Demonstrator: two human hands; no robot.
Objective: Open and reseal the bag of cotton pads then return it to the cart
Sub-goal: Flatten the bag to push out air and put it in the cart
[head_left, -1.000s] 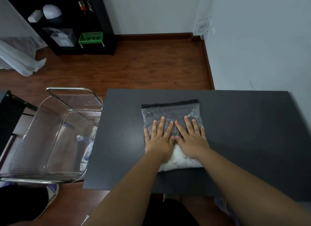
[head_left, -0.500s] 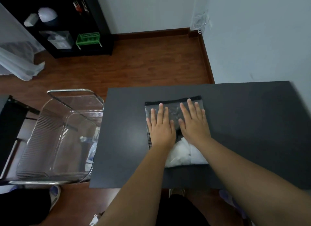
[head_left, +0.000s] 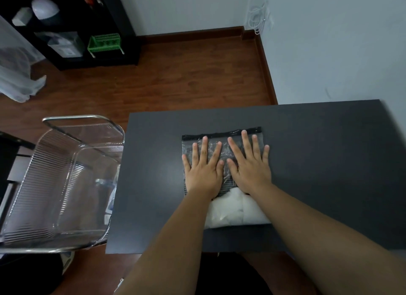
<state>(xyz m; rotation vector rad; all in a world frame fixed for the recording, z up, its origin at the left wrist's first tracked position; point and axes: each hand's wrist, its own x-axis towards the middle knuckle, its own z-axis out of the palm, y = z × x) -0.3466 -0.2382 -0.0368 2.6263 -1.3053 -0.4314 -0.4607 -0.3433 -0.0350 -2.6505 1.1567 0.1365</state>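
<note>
A: What's in the bag [head_left: 222, 144]?
B: White cotton pads [head_left: 236, 209], bunched at its near end. The far half is flat clear plastic with a black strip along the top edge. It lies on the dark matte table [head_left: 318, 163].
A: And the cart [head_left: 63, 180]?
B: Just left of the table, a clear ribbed bin with a chrome rim. Something pale shows through it; I can't tell what.
A: The hands?
B: Left hand [head_left: 203, 170] and right hand [head_left: 249, 166] lie palm down, side by side, fingers spread flat on the bag's clear part. Neither grasps anything; they press it.
</note>
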